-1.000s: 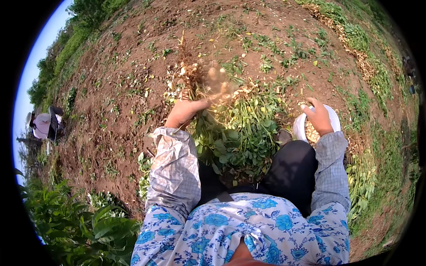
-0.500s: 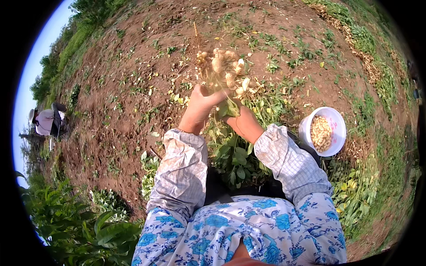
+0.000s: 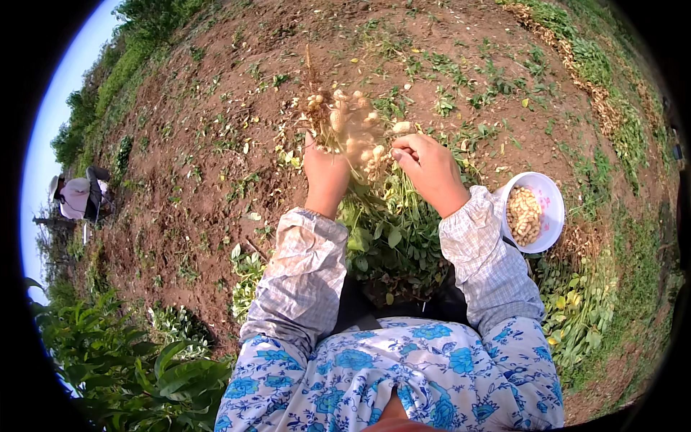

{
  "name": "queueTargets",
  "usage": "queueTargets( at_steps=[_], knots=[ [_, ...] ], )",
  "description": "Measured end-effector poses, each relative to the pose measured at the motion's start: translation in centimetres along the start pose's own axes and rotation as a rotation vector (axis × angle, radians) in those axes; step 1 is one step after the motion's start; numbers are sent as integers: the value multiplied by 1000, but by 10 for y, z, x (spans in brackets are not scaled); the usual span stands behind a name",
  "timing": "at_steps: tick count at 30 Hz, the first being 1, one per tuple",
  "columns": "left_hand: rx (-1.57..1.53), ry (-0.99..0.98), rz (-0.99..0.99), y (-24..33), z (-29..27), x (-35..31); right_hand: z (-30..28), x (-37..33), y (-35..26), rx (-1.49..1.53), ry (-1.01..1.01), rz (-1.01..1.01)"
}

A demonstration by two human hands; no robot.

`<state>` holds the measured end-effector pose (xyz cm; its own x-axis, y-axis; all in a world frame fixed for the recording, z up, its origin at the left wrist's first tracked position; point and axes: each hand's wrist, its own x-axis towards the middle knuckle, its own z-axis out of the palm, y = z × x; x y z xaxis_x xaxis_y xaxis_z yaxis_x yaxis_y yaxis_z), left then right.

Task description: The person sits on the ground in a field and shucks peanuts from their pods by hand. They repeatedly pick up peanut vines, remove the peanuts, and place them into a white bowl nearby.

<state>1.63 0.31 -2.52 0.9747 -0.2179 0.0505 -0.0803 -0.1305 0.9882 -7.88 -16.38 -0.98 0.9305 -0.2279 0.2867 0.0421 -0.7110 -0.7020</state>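
My left hand (image 3: 325, 173) is closed around the stems of an uprooted peanut plant, just below its roots. Pale peanut pods (image 3: 348, 121) hang in a cluster above and to the right of that hand, with thin brown roots (image 3: 312, 92) at the cluster's left. At the right side of the cluster, my right hand (image 3: 432, 171) pinches with thumb and forefinger at the peanut pods; a single pod (image 3: 402, 127) shows just above its fingers. Leafy green stems (image 3: 392, 237) lie below, between my forearms.
A white bucket (image 3: 553, 216) partly filled with peanuts (image 3: 525, 214) stands right of my right forearm. Pulled plants (image 3: 576, 309) lie beyond it. Leafy bushes (image 3: 137, 374) grow at the lower left. Another person (image 3: 75, 198) is low to the ground at the far left, on brown soil.
My right hand has come away from beside the left, moving right and turning to pinch at the pods. My left hand keeps the plant, and the pod cluster has shifted slightly left.
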Motion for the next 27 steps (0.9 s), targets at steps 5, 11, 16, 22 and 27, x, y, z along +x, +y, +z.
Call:
queueTargets(
  at_steps=[5,11,16,22,27],
  knots=[
    [418,210,279,-30,3,5,-1,1,-35,112,154,-195],
    [466,117,305,-21,8,1,5,3,-21,88,129,-77],
    [506,94,261,-42,-6,14,12,-2,-13,438,-42,89],
    [441,154,282,-46,-16,26,-5,-32,-58,554,-611,-276],
    [159,67,115,-35,-15,24,-20,-10,-12,1166,-295,361]
  ],
)
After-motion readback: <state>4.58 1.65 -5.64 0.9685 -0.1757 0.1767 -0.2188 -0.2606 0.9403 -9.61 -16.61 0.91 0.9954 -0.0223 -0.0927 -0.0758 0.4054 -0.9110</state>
